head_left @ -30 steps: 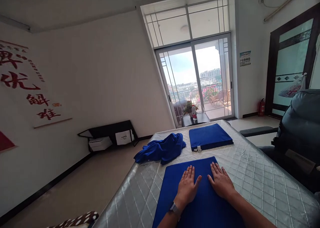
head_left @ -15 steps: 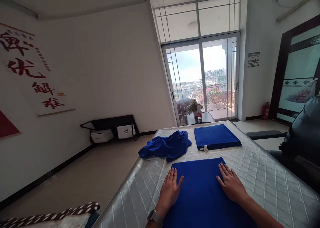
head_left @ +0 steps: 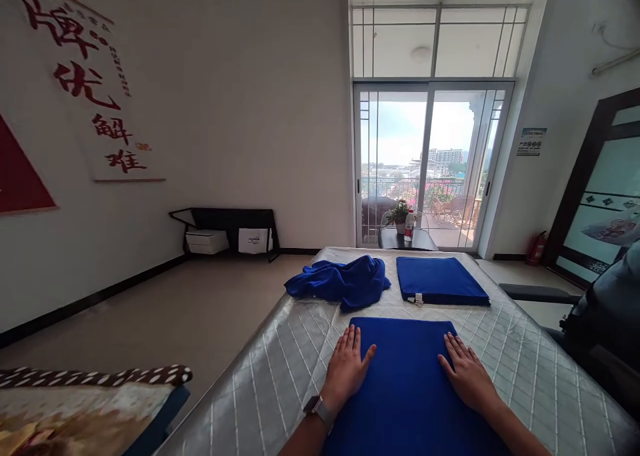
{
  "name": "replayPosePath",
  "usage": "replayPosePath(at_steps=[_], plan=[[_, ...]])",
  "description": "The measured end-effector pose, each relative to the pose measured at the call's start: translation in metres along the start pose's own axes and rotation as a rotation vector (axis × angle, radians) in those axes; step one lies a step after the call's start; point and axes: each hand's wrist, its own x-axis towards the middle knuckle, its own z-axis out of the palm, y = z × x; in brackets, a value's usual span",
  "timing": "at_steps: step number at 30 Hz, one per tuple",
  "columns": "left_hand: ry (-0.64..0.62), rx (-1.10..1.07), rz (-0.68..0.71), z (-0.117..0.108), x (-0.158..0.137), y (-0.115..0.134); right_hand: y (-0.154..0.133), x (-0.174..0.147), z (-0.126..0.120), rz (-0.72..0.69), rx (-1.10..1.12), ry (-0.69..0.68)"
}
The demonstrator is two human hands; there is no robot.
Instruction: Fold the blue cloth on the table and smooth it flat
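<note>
A smooth blue folded cloth (head_left: 400, 389) lies flat before me on a silvery quilted surface (head_left: 280, 363). My left hand (head_left: 348, 366) rests flat along its left edge, fingers extended forward and thumb out to the side; a watch is on that wrist. On the opposite edge lies my right hand (head_left: 467, 371), palm down with its fingers stretched out. Beyond my hands, a crumpled blue cloth (head_left: 345, 281) is heaped at the left. To its right sits a neatly folded blue stack (head_left: 443, 279) with a white tag (head_left: 416, 299) at its front edge.
A small black table (head_left: 407, 241) with a potted plant (head_left: 399, 215) and a bottle (head_left: 409, 226) stands behind the far edge. A dark armchair (head_left: 613, 309) is at the right. Patterned bedding (head_left: 95, 403) shows at the lower left.
My head view has levelled out and turned a little left, so the scene shifts rightward. Both hands stay flat on the folded cloth, with hardly any movement along it.
</note>
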Motion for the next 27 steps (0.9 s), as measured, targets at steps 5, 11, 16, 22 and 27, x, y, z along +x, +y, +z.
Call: replayPosePath(at_steps=[5, 11, 16, 22, 27], plan=[[0.012, -0.005, -0.003, -0.002, -0.001, 0.0, -0.001, 0.003, -0.004, 0.025, -0.037, -0.041], [0.03, -0.006, 0.002, 0.004, 0.001, -0.003, 0.004, 0.031, -0.013, -0.017, -0.016, -0.03], [0.009, 0.019, -0.004, 0.007, 0.003, -0.003, 0.009, 0.045, -0.002, 0.011, 0.022, -0.015], [0.034, 0.063, 0.012, 0.005, 0.003, -0.003, 0.009, 0.042, 0.0, 0.009, 0.015, -0.02], [0.022, 0.056, 0.068, 0.003, -0.002, 0.021, 0.007, 0.039, -0.006, 0.023, 0.05, -0.017]])
